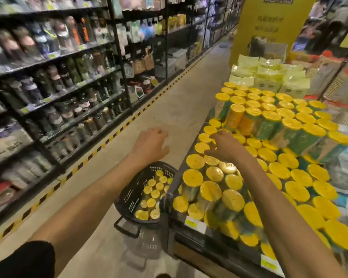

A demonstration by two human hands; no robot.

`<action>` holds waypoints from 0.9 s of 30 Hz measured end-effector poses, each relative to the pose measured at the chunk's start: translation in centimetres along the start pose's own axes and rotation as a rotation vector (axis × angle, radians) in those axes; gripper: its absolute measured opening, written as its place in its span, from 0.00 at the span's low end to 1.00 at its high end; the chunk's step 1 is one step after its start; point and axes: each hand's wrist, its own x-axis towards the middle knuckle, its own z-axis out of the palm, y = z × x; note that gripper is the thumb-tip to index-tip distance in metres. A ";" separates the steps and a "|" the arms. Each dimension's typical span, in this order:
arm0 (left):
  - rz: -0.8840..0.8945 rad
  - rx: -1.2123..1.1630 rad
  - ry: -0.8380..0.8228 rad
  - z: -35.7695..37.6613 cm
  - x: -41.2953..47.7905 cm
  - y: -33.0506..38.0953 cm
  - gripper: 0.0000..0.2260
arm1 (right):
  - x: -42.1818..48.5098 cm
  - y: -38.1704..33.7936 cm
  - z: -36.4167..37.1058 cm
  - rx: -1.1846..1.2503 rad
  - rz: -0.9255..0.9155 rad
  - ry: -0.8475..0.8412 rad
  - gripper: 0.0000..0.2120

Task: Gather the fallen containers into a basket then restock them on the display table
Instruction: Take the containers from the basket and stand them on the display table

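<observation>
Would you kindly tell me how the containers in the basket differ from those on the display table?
The basket containers are few and sit low beside the display table; the table containers are many, higher, partly stacked in two tiers. Both have yellow lids facing up.

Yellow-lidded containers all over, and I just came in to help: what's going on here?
A person is restocking the display table. Their right hand reaches onto the containers at its aisle edge; whether it grips one is unclear. The left hand hangs open over the aisle; the black basket on the floor below holds more containers.
</observation>
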 end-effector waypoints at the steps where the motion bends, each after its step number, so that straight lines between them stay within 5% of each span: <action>1: -0.018 0.002 -0.008 -0.1 -0.8 -1.2 0.22 | 0.2 -1.3 0.0 0.001 -0.015 0.002 0.33; 9: -0.098 0.020 -0.107 -0.2 -5.0 -12.4 0.22 | 3.5 -10.9 1.8 0.004 -0.038 -0.068 0.33; 27: 0.199 0.018 -0.288 5.7 -2.4 -30.7 0.21 | 9.0 -26.1 9.3 0.075 0.266 -0.121 0.28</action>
